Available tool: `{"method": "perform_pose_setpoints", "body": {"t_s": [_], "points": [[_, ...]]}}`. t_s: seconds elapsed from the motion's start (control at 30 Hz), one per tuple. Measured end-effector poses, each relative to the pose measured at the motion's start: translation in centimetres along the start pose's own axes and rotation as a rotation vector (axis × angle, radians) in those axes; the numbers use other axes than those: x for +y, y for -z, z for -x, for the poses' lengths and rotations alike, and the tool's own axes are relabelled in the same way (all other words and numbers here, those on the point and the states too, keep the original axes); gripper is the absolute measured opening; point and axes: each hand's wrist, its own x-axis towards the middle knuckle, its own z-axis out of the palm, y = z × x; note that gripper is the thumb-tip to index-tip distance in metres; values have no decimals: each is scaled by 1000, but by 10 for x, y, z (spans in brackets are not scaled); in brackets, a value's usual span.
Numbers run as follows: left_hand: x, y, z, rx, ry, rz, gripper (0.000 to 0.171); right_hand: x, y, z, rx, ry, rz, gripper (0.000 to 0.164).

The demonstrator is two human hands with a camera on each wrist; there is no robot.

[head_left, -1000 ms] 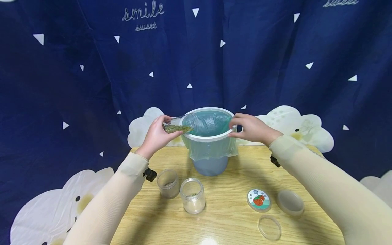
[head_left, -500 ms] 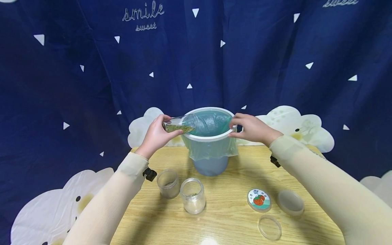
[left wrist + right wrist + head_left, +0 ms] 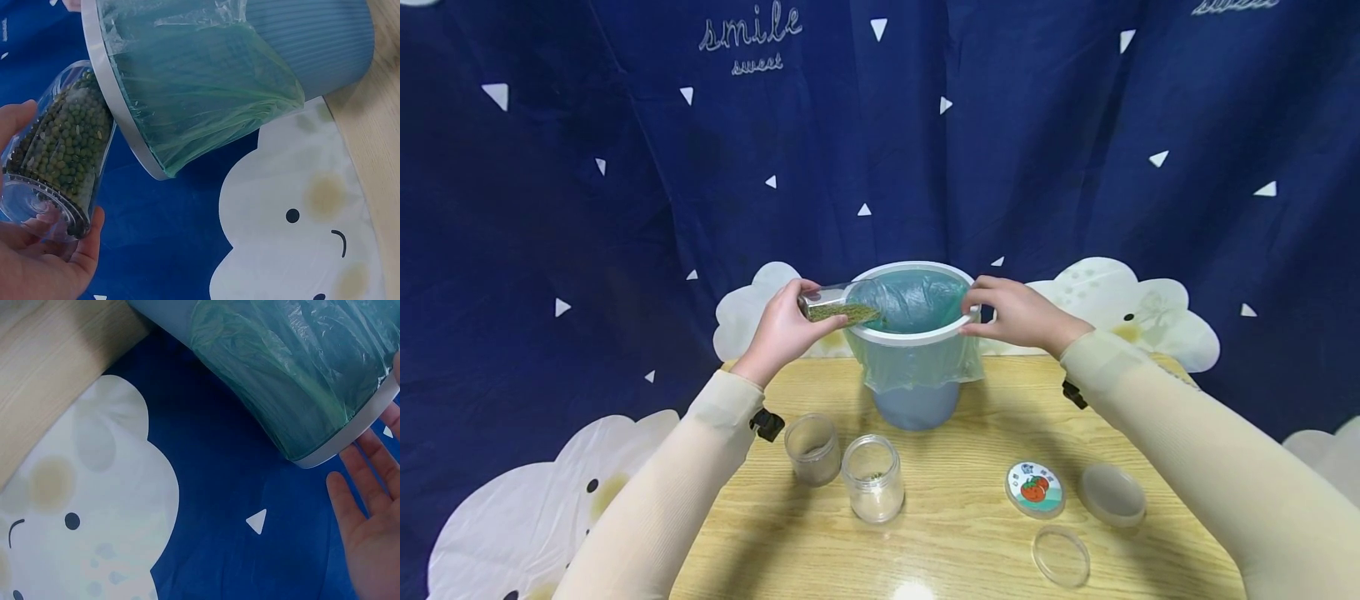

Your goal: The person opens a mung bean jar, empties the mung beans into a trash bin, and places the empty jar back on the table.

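Note:
My left hand (image 3: pixel 784 331) grips a clear jar (image 3: pixel 831 297) round its base end. It lies tilted nearly on its side, mouth over the left rim of a blue trash can (image 3: pixel 916 407). Green mung beans (image 3: pixel 65 140) fill its lower side in the left wrist view, and a few specks show just past the mouth. A thin green bag (image 3: pixel 917 367) lines the can and folds over the outside under a white rim (image 3: pixel 910 340). My right hand (image 3: pixel 1017 312) holds that rim on the right, thumb and fingers on either side of it.
Two open clear jars, a left one (image 3: pixel 812 450) and a right one (image 3: pixel 874 483) with a few green bits inside, stand at front left. To the right lie a tomato-print lid (image 3: pixel 1035 490), a round translucent lid (image 3: pixel 1112 496) and a clear ring (image 3: pixel 1060 557).
The jar in my left hand has tipped a little further toward the can, and the beans have slid along toward its mouth. My right hand stays on the rim.

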Motion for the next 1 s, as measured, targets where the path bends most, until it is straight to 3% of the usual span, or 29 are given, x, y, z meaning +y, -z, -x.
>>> {"method": "perform_pose_setpoints", "body": {"t_s": [1.0], "points": [[7,5,-2,-29,11,-7,71,0,-1,1,20,7,14,23]]}}
